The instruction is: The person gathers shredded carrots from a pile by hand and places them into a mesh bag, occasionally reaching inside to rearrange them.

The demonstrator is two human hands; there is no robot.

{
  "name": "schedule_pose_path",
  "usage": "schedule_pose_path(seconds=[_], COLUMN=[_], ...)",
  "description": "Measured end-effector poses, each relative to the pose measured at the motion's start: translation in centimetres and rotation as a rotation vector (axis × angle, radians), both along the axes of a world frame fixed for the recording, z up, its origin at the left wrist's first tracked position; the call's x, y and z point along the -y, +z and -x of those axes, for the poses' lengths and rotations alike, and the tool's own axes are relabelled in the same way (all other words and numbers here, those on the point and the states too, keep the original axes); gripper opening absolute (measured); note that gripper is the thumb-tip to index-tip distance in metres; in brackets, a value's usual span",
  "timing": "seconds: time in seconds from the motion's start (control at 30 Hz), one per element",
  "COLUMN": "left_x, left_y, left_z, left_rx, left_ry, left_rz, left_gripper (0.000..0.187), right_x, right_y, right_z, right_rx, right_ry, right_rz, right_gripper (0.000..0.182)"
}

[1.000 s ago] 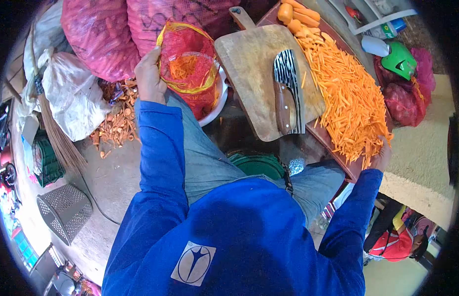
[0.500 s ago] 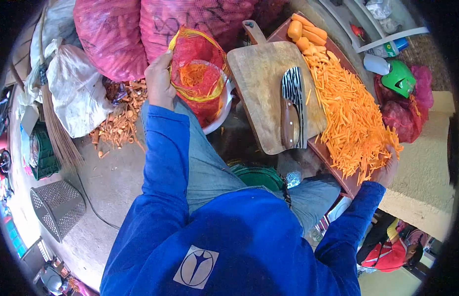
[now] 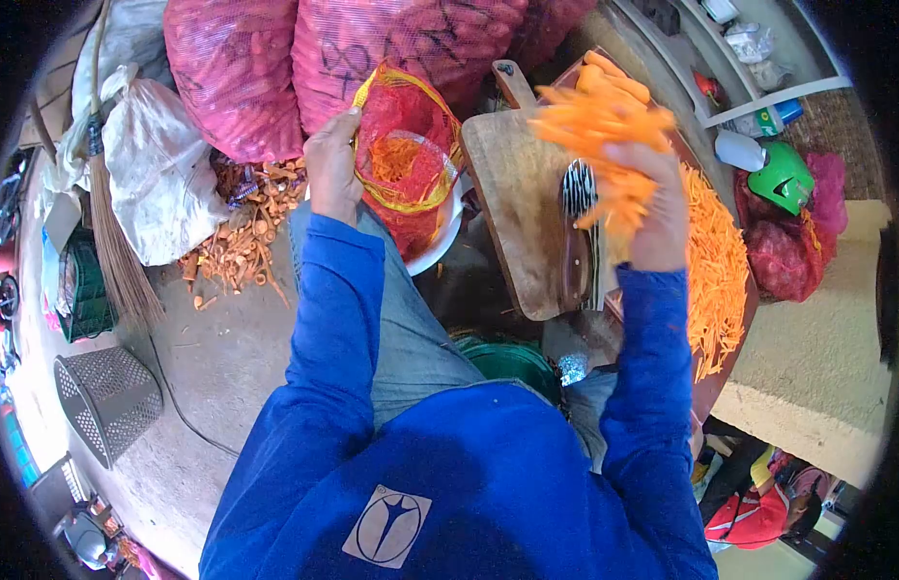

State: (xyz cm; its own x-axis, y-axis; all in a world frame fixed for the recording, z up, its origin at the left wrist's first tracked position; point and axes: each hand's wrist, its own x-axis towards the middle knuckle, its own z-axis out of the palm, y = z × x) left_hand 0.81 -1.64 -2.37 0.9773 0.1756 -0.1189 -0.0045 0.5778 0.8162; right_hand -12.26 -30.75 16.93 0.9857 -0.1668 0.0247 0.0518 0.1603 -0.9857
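Observation:
My left hand (image 3: 333, 159) grips the yellow rim of a red mesh bag (image 3: 384, 116), whose mouth hangs open. Carrot strips (image 3: 396, 159) lie inside it, and a white basin (image 3: 440, 253) sits under the bag. My right hand (image 3: 657, 198) is raised over the cutting board's right side, closed around a big handful of carrot sticks (image 3: 604, 126), slightly blurred. Below it, a knife (image 3: 577, 261) with a zebra-striped blade and brown handle rests on the wooden cutting board (image 3: 512, 213), partly hidden by the hand. A heap of cut carrot sticks (image 3: 715, 280) covers the tabletop on the right.
Full pink mesh sacks (image 3: 411, 58) stand at the back. Carrot scraps (image 3: 242, 251) litter the floor beside a white sack (image 3: 155, 174) and a broom (image 3: 116, 232). A green bucket (image 3: 512, 362) is between my legs. Whole peeled carrots (image 3: 613, 72) lie beyond the board.
My right hand has lifted a handful of carrot sticks from the heap's near end and carried it up and left over the board. My left hand still holds the mesh bag.

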Motion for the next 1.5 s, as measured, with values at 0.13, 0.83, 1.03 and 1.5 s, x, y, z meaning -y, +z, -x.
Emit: schedule_pose_path(seconds=[0.13,0.83,1.03,1.5], left_x=[0.2,-0.5,-0.7,-1.9], left_y=[1.4,1.2,2.0,1.3], left_z=[0.6,-0.1,0.1,-0.5], left_rx=[-0.012,0.087,0.074,-0.018], left_ry=[0.003,0.258,0.240,0.256], left_rz=[-0.016,-0.117,-0.009,0.226], left_gripper=[0.018,0.026,0.023,0.020], right_x=[-7.0,-16.0,-15.2,-13.7], right_y=[-4.1,-15.8,-12.5,-12.6], right_z=[-5.4,-16.2,-14.8,-11.8], right_rx=[-0.027,-0.275,-0.151,0.423], right_ry=[0.208,0.527,0.686,0.794], right_rz=[-0.012,0.429,0.602,1.980], right_gripper=[0.039,0.028,0.030,0.019])
